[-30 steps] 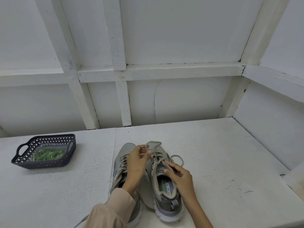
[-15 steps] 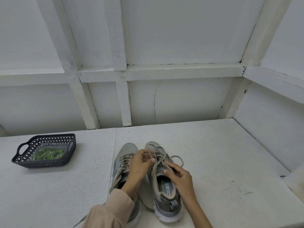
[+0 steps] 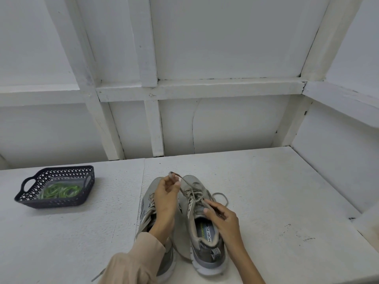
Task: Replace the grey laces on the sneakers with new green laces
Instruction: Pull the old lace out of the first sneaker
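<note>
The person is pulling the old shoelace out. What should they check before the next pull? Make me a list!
1. The left hand has a grip on the grey lace end: ok.
2. The right hand rests on the right sneaker to steady it: ok.
3. Lace out of every eyelet: not ok, it is threaded lower down.
4. No knot under the right hand: cannot tell, hidden.
5. The left sneaker unlaced: not ok, grey laces in it.
6. The green laces wait in the basket: ok.
</note>
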### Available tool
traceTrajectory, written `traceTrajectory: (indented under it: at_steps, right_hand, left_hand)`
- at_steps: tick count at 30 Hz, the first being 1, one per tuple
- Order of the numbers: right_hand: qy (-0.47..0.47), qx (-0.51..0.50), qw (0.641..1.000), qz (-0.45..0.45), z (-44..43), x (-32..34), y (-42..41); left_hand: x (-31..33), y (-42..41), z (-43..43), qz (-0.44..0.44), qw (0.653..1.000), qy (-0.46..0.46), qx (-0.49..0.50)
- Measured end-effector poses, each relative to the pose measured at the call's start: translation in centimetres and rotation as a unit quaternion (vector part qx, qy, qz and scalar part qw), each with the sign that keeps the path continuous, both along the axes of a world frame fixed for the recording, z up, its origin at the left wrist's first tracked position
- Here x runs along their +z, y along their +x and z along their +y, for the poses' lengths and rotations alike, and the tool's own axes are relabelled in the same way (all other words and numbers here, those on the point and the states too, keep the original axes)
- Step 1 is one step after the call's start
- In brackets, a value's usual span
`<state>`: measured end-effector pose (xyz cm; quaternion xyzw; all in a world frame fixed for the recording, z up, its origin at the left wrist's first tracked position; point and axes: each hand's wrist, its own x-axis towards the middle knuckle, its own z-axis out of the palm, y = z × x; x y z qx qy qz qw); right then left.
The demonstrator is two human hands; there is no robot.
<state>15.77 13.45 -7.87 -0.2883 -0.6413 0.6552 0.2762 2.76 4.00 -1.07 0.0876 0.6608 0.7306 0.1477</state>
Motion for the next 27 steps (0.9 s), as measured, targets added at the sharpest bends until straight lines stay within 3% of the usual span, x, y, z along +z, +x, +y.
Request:
traceTrajectory:
  at_steps: [5, 9, 15, 21, 27]
  right_hand:
    - [-0.04, -0.016, 0.999, -0.028, 1.5, 0.8, -0.8]
    - [0.071, 0.031, 0.99, -0.12, 3.4, 1.5, -2.3]
    - [0.155, 0.089, 0.961, -0.213, 4.7, 2.6, -4.4]
    - [0.116, 0.136, 0.962, -0.208, 4.8, 3.6, -4.5]
    - [0.107, 0.113, 0.964, -0.218, 4.6, 3.4, -4.8]
  left_hand:
    - [-0.7, 2.2, -0.2, -0.047, 0.986, -0.083, -0.139]
    - [-2.3, 3.9, -0.1, -0.032, 0.979, -0.107, -0.173]
    - [-5.2, 4.9, -0.2, 0.058, 0.965, -0.188, -0.171]
    - [-6.1, 5.2, -0.2, 0.05, 0.983, -0.128, -0.125]
    - [-6.0, 5.7, -0.4, 0.032, 0.995, -0.05, -0.08]
